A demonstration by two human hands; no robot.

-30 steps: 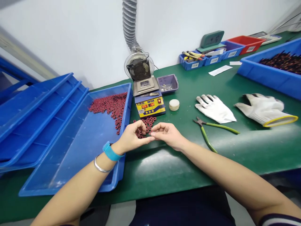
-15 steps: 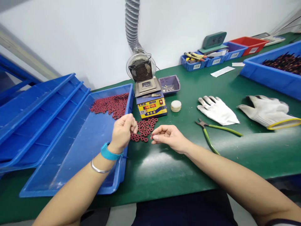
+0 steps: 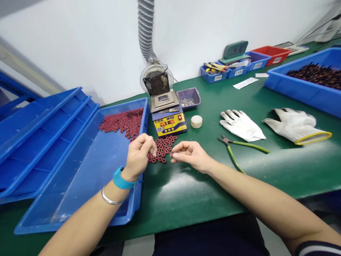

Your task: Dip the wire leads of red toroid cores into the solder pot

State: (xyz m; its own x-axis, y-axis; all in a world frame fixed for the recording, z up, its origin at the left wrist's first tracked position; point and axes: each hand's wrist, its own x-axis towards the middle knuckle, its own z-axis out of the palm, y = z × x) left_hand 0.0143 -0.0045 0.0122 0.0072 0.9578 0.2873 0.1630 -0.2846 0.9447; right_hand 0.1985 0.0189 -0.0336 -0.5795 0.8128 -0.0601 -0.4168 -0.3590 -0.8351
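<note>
"One smooth green worktop (image 3: 202,192) runs under everything, shiny enough to throw back the light."

"And the containers on it?"

"Largest is the blue plastic tray (image 3: 93,167) at my left, dark-red rings (image 3: 121,122) heaped towards its far end. Another blue tray (image 3: 293,90), far right, is piled with dark, coppery pieces (image 3: 319,75). Smaller is the purple tub (image 3: 195,97), with silvery bits in it, near a yellow-fronted machine (image 3: 170,124)."

"Your hands?"

"My left hand (image 3: 140,153) is curled, fingers tucked in — I can't tell whether it holds anything. My right hand (image 3: 190,155) is pinched narrow, thumb and forefinger on a small red piece (image 3: 172,154)."

"How does that look?"

"Mostly covered by my fingertips, reddish where it shows. It's just beside a cluster of little rings (image 3: 163,146) near the machine — red and black, round, with open centres."
</note>
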